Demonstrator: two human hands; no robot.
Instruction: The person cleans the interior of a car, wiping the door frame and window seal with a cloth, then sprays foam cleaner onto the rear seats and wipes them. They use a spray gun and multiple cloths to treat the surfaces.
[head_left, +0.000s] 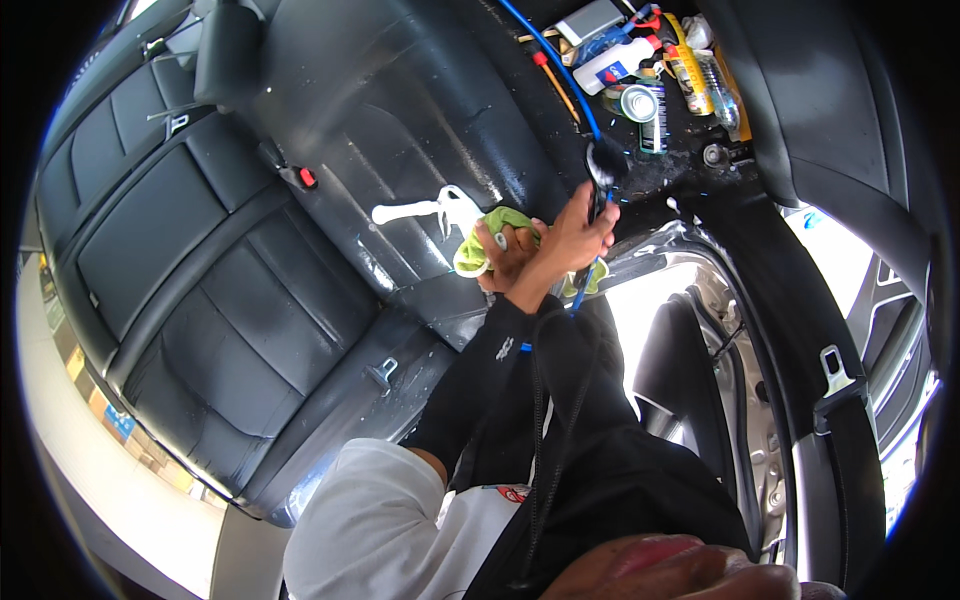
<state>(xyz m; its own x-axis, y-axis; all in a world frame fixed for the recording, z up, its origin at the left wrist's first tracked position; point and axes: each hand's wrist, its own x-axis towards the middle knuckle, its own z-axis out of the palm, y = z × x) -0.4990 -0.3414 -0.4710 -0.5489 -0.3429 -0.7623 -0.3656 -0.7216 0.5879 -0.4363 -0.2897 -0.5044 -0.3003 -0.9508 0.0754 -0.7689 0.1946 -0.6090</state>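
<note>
My left hand (576, 234) grips the dark handle of a round brush (606, 162), its bristles blurred and whitish with foam. My left wrist crosses over my right hand (514, 256), which is closed around a bunched lime-green cloth (472, 253). Another piece of green cloth (597, 276) shows to the right, below the brush handle. A white plastic tool (409, 212) with a loop-shaped guard reaches leftward from the cloth, over the black car seat base (420, 150). Whether my right hand also holds this tool is hidden.
Behind the brush runs a blue hose (551, 56). On the car floor lie a white bottle (611, 67), a spray can (654, 124), a yellow bottle (690, 71) and a wooden-handled brush (556, 86). Foam streaks the door sill (660, 240). A red-buttoned seat-belt buckle (304, 177) rests on the seat.
</note>
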